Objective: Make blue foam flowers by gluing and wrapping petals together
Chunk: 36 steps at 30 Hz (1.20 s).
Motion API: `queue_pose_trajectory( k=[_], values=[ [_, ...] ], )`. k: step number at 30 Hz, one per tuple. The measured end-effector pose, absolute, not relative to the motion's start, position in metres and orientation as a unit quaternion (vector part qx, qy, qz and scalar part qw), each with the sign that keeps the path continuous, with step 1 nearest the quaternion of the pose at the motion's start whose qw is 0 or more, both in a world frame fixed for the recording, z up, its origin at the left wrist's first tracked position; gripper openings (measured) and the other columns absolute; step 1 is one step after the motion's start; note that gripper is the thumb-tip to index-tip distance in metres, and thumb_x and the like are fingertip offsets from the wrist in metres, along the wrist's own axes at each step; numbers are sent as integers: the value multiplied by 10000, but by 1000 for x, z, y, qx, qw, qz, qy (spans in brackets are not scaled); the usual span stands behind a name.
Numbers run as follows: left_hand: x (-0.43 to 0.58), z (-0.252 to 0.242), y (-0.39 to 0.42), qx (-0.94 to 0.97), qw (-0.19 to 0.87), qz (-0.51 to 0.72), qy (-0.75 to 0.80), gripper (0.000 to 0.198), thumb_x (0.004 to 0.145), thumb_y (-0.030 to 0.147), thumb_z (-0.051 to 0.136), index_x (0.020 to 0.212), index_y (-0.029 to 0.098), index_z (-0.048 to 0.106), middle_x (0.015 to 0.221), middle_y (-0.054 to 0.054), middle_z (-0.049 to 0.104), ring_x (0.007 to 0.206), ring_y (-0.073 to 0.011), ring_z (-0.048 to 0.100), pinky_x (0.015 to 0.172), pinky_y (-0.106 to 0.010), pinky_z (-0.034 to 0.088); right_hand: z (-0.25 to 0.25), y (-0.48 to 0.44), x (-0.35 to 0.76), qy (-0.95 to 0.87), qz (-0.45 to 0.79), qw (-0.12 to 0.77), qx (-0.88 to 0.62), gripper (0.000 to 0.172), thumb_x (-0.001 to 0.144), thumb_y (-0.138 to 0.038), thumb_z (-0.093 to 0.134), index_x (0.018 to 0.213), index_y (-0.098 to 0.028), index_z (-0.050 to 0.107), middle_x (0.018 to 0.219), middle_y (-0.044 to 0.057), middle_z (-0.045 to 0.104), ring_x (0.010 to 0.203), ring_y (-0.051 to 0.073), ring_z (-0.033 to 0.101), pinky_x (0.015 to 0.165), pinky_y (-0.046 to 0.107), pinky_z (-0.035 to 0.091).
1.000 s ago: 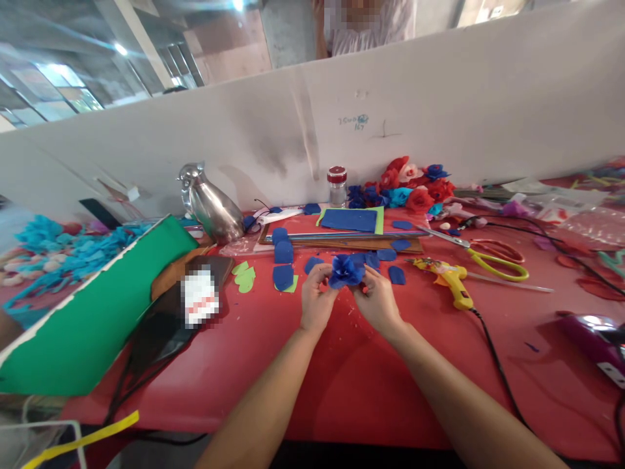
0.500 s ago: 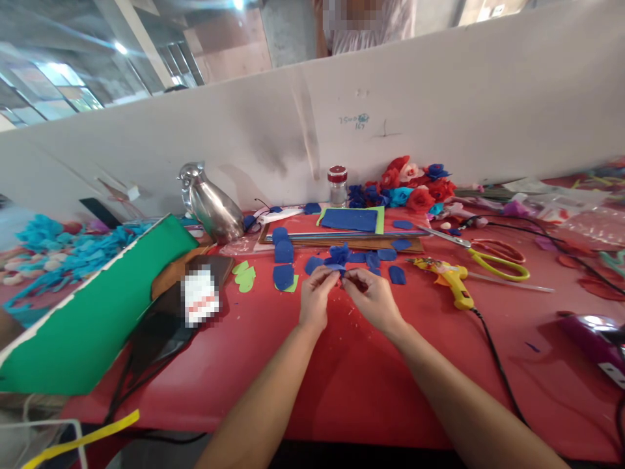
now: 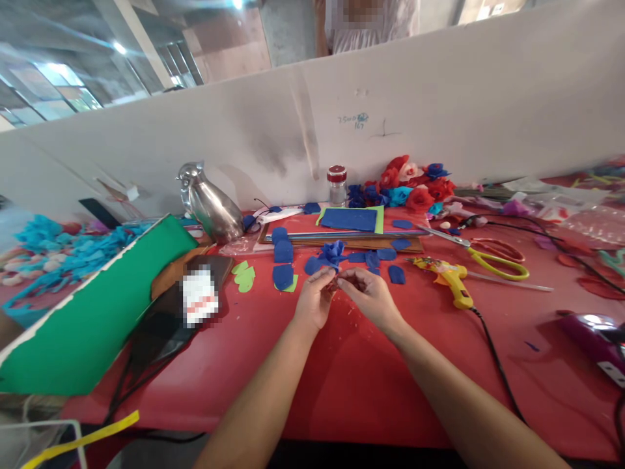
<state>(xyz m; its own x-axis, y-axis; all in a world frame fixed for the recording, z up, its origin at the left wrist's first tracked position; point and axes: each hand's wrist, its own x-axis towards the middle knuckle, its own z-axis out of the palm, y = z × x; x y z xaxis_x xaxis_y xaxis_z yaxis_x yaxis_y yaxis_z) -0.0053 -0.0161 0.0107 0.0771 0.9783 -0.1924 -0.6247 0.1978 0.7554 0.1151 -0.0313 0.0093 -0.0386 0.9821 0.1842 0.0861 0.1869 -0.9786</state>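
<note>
A blue crepe-paper flower (image 3: 333,252) stands up from my fingertips over the middle of the red table. My left hand (image 3: 313,298) is closed in a pinch around its base. Close against it, my right hand (image 3: 371,296) also pinches at the base; the exact grip is hidden by the fingers. Loose blue petals (image 3: 385,254) lie just right of the flower, and a column of blue petal pieces (image 3: 283,251) lies to its left. A yellow glue gun (image 3: 452,280) rests to the right of my right hand.
Scissors (image 3: 498,257) lie beyond the glue gun, whose black cord trails forward. Paper roses (image 3: 420,195), a red-lidded jar (image 3: 336,185) and a metal jug (image 3: 209,202) stand along the white partition (image 3: 244,124). At left are a green board (image 3: 107,312) and a black bag (image 3: 161,326).
Both hands have shifted slightly and turned the flower, so that its blue petals now stand more upright and show more clearly above the fingers.
</note>
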Motion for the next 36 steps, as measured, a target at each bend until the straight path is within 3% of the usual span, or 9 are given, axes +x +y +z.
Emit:
queue_pose_trajectory(
  k=[22, 28, 36],
  values=[
    [-2, 11, -17, 295, 668, 585, 353, 250, 531, 243, 817, 706, 179, 650, 655, 46, 598, 580, -44, 497, 586, -188, 367, 10, -33, 117, -626, 369, 471, -500, 156, 757, -275, 510, 716, -190, 634, 637, -1, 643, 546, 116, 533, 537, 231, 412],
    [-1, 14, -19, 284, 673, 584, 354, 232, 503, 255, 828, 611, 163, 644, 589, 48, 546, 533, -44, 440, 553, -198, 352, 9, -33, 116, -624, 383, 470, -493, 158, 759, -265, 487, 742, -190, 626, 677, -1, 652, 557, 109, 540, 545, 224, 406],
    [-1, 14, -19, 299, 657, 586, 369, 196, 514, 268, 819, 598, 170, 671, 624, 28, 596, 605, -66, 495, 599, -210, 367, 12, -33, 116, -628, 370, 462, -505, 159, 754, -277, 482, 739, -193, 617, 666, 1, 633, 556, 116, 512, 552, 239, 393]
  ],
)
